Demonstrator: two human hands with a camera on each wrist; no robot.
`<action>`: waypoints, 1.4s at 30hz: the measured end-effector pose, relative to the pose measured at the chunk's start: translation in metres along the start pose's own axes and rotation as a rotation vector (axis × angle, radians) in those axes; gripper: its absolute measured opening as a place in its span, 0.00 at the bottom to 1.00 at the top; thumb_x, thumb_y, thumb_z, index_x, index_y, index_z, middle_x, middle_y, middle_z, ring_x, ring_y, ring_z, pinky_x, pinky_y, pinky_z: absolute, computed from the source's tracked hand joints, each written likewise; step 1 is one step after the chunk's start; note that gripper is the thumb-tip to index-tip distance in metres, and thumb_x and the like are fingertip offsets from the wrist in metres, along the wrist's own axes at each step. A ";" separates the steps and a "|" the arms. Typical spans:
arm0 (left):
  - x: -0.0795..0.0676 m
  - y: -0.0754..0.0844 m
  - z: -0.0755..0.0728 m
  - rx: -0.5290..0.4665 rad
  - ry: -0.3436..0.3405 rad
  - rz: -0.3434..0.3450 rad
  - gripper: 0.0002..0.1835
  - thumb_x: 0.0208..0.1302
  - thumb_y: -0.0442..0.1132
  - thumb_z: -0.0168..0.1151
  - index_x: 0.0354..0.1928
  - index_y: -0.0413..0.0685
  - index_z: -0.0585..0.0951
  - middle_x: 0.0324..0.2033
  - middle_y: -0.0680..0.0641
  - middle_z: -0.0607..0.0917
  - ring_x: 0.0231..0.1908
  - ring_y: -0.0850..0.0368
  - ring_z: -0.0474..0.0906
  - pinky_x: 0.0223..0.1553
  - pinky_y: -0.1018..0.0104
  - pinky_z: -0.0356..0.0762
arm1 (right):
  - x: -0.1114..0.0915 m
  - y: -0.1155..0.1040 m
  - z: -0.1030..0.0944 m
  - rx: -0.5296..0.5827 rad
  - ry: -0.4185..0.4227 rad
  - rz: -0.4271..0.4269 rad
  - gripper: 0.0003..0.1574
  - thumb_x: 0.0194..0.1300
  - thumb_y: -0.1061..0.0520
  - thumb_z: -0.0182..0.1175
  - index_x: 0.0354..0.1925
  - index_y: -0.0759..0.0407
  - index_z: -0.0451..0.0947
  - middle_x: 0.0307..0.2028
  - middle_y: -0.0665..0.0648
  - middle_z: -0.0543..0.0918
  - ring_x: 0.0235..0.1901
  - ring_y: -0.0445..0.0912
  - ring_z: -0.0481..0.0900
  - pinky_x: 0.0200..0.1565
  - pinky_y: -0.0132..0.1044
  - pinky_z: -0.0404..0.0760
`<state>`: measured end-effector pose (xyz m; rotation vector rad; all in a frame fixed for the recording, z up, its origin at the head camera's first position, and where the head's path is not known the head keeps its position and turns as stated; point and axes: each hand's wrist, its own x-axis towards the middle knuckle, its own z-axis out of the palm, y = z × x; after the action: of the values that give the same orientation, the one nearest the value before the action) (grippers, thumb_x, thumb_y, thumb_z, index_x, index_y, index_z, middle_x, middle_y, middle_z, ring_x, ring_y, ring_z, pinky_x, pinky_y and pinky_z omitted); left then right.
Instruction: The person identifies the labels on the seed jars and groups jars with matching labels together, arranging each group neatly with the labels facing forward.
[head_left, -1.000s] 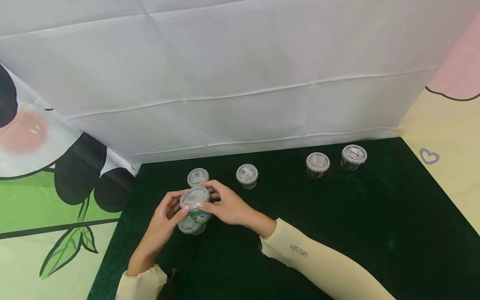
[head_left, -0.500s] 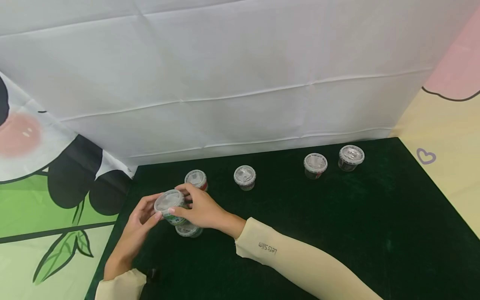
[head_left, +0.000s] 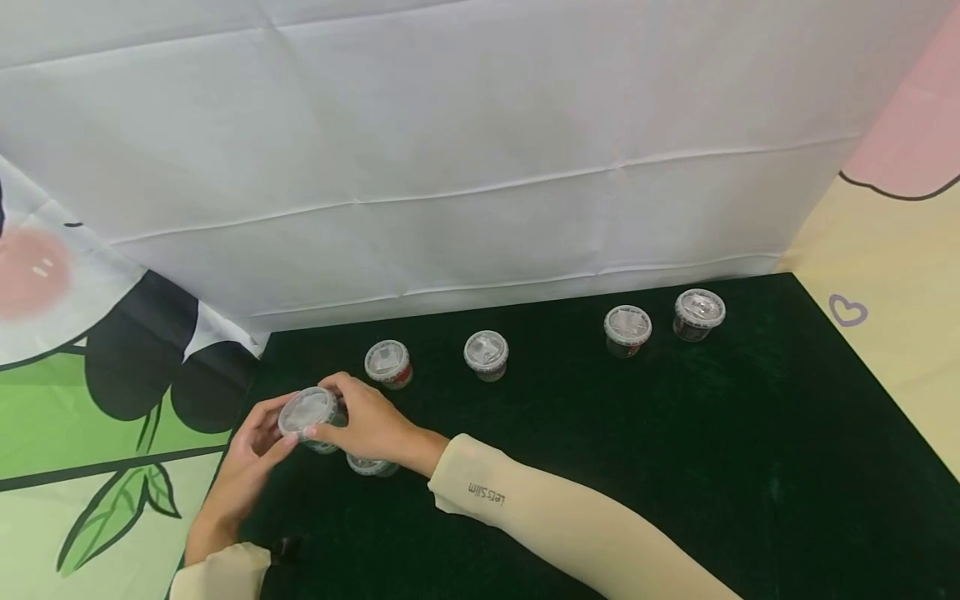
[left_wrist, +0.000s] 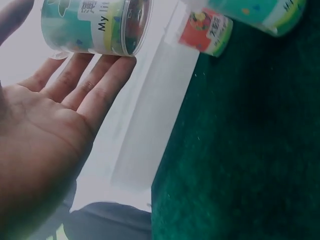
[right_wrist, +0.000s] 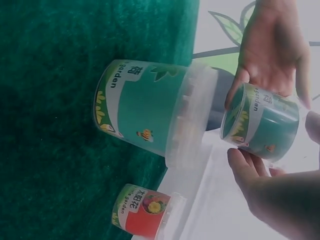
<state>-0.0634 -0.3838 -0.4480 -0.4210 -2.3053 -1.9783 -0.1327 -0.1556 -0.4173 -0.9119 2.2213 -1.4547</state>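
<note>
A clear lidded plastic cup (head_left: 307,410) with a green printed label is held up off the table at the left, between both hands. My left hand (head_left: 242,460) holds its left side with thumb and fingers, while my right hand (head_left: 375,423) grips its right side. The left wrist view shows the cup (left_wrist: 97,25) resting against the left fingers (left_wrist: 102,90). Just below and right of it stands a second green-labelled cup (right_wrist: 145,107), partly hidden by the right hand in the head view. A red-labelled cup (head_left: 387,364) stands behind.
Three more lidded cups stand toward the back of the dark green tabletop (head_left: 600,467): one near the middle (head_left: 486,355), one farther right (head_left: 627,330) and one at the back right (head_left: 698,314). A white cloth wall (head_left: 465,192) rises behind the table.
Both hands have carried the held cup leftward, away from over the other green-labelled cup. The red-labelled cup behind has come into fuller view. The standing cups keep their places.
</note>
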 end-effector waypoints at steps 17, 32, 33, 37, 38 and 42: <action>-0.011 -0.022 -0.022 -0.037 0.018 -0.001 0.29 0.74 0.16 0.48 0.73 0.37 0.67 0.65 0.59 0.81 0.59 0.68 0.79 0.58 0.78 0.77 | 0.013 0.000 0.022 -0.287 -0.012 -0.022 0.40 0.74 0.41 0.66 0.76 0.51 0.66 0.65 0.49 0.77 0.58 0.36 0.76 0.59 0.26 0.76; -0.022 -0.047 -0.029 -0.012 -0.003 -0.113 0.30 0.75 0.18 0.50 0.74 0.43 0.66 0.64 0.62 0.81 0.61 0.71 0.79 0.57 0.77 0.79 | 0.010 0.011 0.038 -0.688 0.012 -0.078 0.41 0.74 0.33 0.61 0.75 0.50 0.69 0.69 0.49 0.74 0.68 0.42 0.72 0.72 0.37 0.69; -0.023 -0.049 -0.029 -0.007 -0.005 -0.118 0.30 0.75 0.18 0.50 0.74 0.43 0.66 0.64 0.63 0.81 0.61 0.71 0.79 0.57 0.77 0.79 | 0.010 0.011 0.039 -0.714 0.012 -0.080 0.41 0.74 0.32 0.61 0.75 0.50 0.69 0.69 0.50 0.73 0.69 0.42 0.71 0.73 0.38 0.69; -0.025 -0.056 -0.030 0.000 -0.011 -0.133 0.29 0.75 0.19 0.51 0.74 0.44 0.66 0.64 0.64 0.80 0.61 0.72 0.79 0.57 0.77 0.79 | 0.008 0.012 0.042 -0.785 0.008 -0.076 0.42 0.74 0.31 0.60 0.75 0.49 0.70 0.71 0.51 0.72 0.71 0.44 0.70 0.75 0.41 0.66; -0.025 -0.057 -0.030 0.001 -0.013 -0.135 0.29 0.75 0.19 0.51 0.74 0.44 0.66 0.64 0.64 0.80 0.61 0.72 0.78 0.57 0.77 0.79 | 0.007 0.013 0.043 -0.792 0.006 -0.071 0.41 0.74 0.31 0.60 0.75 0.49 0.70 0.71 0.51 0.72 0.71 0.45 0.69 0.76 0.41 0.66; -0.027 -0.060 -0.029 0.002 -0.021 -0.139 0.29 0.74 0.18 0.52 0.73 0.42 0.66 0.64 0.64 0.80 0.62 0.72 0.78 0.56 0.77 0.80 | 0.006 0.015 0.045 -0.803 -0.006 -0.053 0.41 0.74 0.31 0.61 0.75 0.48 0.70 0.71 0.51 0.72 0.71 0.45 0.69 0.76 0.42 0.65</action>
<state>-0.0562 -0.4246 -0.5073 -0.2907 -2.4109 -2.0407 -0.1158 -0.1870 -0.4492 -1.1860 2.8243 -0.5237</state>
